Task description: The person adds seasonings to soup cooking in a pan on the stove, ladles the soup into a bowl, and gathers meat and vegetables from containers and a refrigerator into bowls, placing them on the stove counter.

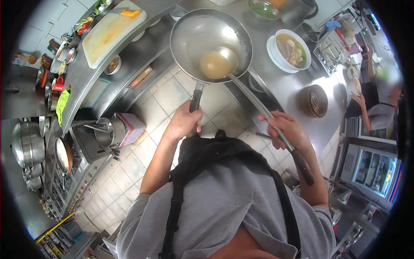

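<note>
My left hand (184,121) is closed round the black handle of a steel wok (185,41), held out in front of me. My right hand (290,129) grips a long-handled ladle (254,97) by its metal shaft, with the dark handle end along my forearm. The ladle's bowl rests inside the wok, where yellowish-brown liquid (214,64) shows. To the right of the wok, a white bowl (308,62) of soup with pale and green pieces stands on a white plate (272,56). Whether the ladle touches the wok's bottom is hidden.
A steel counter (276,93) carries a round wooden container (314,100) and a bowl of greens (263,9). At left lie a cutting board (101,41) with a yellow-handled tool (130,13), and a small bowl (113,64). Another person (379,108) stands far right.
</note>
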`<state>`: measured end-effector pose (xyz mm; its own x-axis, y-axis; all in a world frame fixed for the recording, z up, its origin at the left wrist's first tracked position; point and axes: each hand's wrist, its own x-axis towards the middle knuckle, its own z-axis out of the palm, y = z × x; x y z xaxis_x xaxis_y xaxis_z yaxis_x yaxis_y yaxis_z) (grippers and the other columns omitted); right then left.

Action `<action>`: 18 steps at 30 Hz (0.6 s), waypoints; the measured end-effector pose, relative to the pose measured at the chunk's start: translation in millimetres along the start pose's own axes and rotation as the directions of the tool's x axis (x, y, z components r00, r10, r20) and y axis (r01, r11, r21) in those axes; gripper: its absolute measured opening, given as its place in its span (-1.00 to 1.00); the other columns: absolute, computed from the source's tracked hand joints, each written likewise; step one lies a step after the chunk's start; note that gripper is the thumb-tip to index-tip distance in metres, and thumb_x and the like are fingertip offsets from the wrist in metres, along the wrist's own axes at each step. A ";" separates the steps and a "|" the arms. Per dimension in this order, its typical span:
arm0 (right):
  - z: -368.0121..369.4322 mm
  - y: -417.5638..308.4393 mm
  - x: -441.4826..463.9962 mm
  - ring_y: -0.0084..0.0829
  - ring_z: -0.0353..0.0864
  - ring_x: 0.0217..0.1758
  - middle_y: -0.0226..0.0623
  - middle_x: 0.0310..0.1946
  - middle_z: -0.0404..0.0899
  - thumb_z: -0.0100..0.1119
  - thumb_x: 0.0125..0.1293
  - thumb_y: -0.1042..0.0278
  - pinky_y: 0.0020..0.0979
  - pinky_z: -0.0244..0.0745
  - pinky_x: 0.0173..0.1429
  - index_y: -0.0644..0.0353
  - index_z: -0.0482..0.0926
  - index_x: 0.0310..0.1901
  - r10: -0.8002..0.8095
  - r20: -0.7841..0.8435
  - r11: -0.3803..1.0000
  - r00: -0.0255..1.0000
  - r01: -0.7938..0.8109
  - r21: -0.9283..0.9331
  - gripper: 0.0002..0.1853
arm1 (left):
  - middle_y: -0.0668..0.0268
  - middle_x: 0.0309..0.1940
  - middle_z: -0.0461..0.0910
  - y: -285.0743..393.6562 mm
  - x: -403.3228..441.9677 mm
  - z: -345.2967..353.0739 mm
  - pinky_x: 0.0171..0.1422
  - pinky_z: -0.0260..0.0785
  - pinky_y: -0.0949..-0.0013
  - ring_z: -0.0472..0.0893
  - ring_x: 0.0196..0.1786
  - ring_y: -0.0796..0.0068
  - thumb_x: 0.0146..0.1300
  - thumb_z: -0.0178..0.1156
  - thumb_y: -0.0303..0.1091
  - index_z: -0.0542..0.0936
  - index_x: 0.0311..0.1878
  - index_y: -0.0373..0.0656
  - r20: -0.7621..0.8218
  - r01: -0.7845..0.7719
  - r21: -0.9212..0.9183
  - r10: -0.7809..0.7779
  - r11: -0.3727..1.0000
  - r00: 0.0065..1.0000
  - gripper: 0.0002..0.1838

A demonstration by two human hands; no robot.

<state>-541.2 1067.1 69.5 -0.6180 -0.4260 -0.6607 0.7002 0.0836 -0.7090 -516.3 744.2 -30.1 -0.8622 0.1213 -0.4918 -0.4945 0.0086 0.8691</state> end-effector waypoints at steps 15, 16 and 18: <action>-56.5 -30.8 -61.9 -0.62 0.27 -0.85 -0.43 -0.59 0.40 -0.03 0.46 0.26 -0.52 0.31 -0.72 0.40 0.50 0.18 -0.263 -0.320 0.953 0.910 0.296 0.060 -0.58 | 0.34 -0.55 0.42 -10.0 -11.9 -4.4 -0.52 0.33 0.43 0.47 -0.64 0.50 0.21 0.12 -0.42 0.41 -0.18 -0.26 0.016 0.015 -0.181 -0.013 0.983 1.000 -0.83; -67.1 -28.3 -61.0 -0.63 0.28 -0.85 -0.44 -0.58 0.41 -0.03 0.46 0.24 -0.53 0.32 -0.71 0.36 0.52 0.16 -0.304 -0.335 0.946 0.892 0.324 0.005 -0.60 | 0.34 -0.55 0.41 -12.8 -14.8 -5.1 -0.51 0.32 0.44 0.46 -0.64 0.50 0.20 0.12 -0.42 0.41 -0.19 -0.26 0.002 0.014 -0.187 -0.013 0.982 1.000 -0.83; -83.5 -24.7 -59.7 -0.63 0.28 -0.84 -0.45 -0.57 0.42 0.00 0.46 0.24 -0.53 0.31 -0.71 0.36 0.53 0.15 -0.310 -0.399 0.949 0.863 0.308 -0.071 -0.60 | 0.34 -0.55 0.41 -15.7 -23.0 -6.6 -0.52 0.32 0.44 0.46 -0.64 0.51 0.21 0.12 -0.42 0.41 -0.19 -0.26 -0.019 0.013 -0.210 -0.018 0.978 1.000 -0.83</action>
<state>-551.4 1165.7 105.9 -0.8930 -0.0341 -0.4488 0.4487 0.0120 -0.8936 -489.5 734.7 -32.8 -0.8552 0.1026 -0.5080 -0.5180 -0.1982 0.8321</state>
